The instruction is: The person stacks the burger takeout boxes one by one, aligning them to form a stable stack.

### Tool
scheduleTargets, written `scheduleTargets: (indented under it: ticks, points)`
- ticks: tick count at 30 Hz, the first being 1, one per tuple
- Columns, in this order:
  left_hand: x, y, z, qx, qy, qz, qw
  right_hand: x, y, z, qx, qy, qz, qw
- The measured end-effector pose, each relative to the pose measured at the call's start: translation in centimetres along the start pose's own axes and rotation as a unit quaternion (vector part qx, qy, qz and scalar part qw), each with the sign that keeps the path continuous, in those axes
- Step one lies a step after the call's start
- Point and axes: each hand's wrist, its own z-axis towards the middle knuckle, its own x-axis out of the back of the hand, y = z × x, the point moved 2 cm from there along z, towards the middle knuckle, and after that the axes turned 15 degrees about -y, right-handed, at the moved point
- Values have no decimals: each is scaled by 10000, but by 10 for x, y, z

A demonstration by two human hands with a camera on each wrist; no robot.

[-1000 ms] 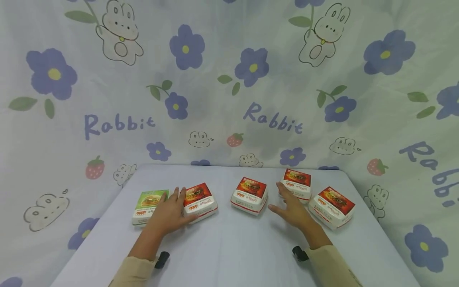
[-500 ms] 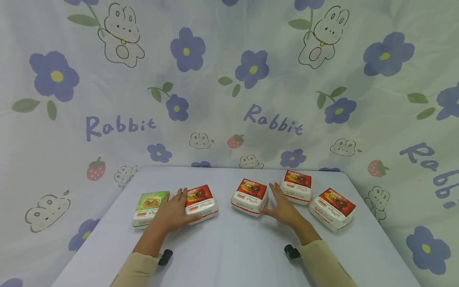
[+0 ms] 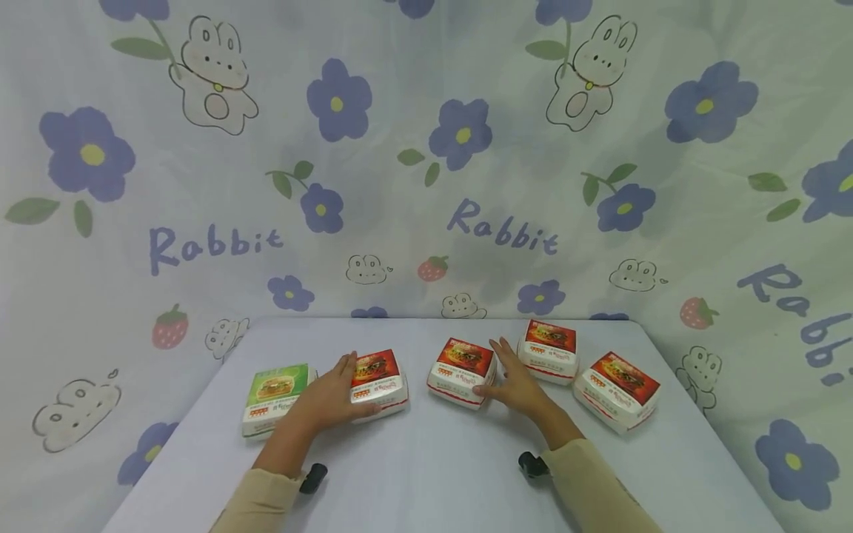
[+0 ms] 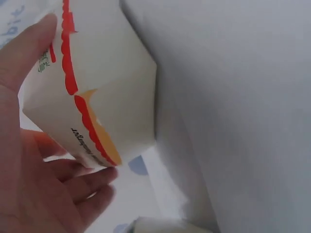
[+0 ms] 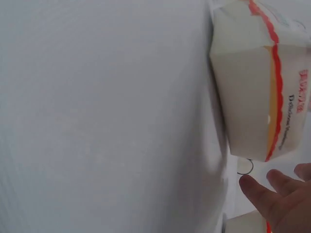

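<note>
In the head view, my left hand (image 3: pixel 326 400) is at the left side of a red-topped burger box (image 3: pixel 383 374). Its thumb lies along the front, its fingers round the left and far side. The left wrist view has thumb (image 4: pixel 29 48) and fingers curled about this white carton (image 4: pixel 112 63). My right hand (image 3: pixel 523 389) stands just right of the middle red-topped burger box (image 3: pixel 463 366), thumb at that box's front right corner. Seen from the right wrist, the fingers (image 5: pixel 282 191) are extended and apart from the carton (image 5: pixel 248 92). Both wrists wear a small black device.
A green-topped burger box (image 3: pixel 276 392) lies left of my left hand. Two more red-topped boxes, one farther back (image 3: pixel 549 352) and one nearer (image 3: pixel 616 389), lie right of my right hand. A rabbit-print curtain (image 3: pixel 400 185) hangs behind the white table (image 3: pixel 426 474).
My right hand has moved left, from beside the far right box to the middle box. My left hand has closed nearer round its red-topped box. The boxes stay about where they were.
</note>
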Motion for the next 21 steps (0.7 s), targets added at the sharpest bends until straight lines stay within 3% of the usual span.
scheduleTargets:
  ticks: [8,14,21]
  points:
    - [-13,-4,8,-35,-227,-662,9975,-6,5,8,164,-34,354,9992]
    - [-24,-4,11,-183,-162,-1098,9936,-6,7,9,369,-86,675,9970]
    - [-29,-8,15,-327,-107,-1523,9877,-10,7,15,126,-262,668,9973]
